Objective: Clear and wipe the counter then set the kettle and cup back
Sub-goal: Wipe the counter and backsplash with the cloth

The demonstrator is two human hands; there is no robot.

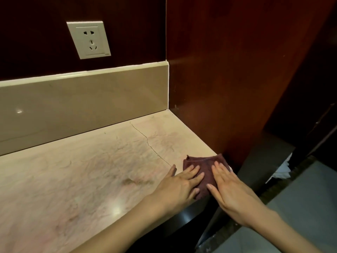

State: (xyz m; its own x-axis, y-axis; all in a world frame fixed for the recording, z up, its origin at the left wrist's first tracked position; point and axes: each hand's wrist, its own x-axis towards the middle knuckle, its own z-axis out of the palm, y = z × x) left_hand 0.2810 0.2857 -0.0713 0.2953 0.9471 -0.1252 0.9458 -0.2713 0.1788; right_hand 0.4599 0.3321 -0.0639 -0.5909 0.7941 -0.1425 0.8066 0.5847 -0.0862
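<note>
Both hands lay flat with fingers spread, the left hand (pixel 179 183) and right hand (pixel 229 187) pressing a dark red cloth (pixel 205 168). The cloth sat at the tabletop's (pixel 82 170) right front corner, touching the brown wood wall (pixel 228 79).

A dark maroon cloth (pixel 206 172) is lying folded and flat at the front right corner of the pale pink, veined marble surface (pixel 91 170), its right edge touching the wooden side panel (pixel 228 88).
</note>
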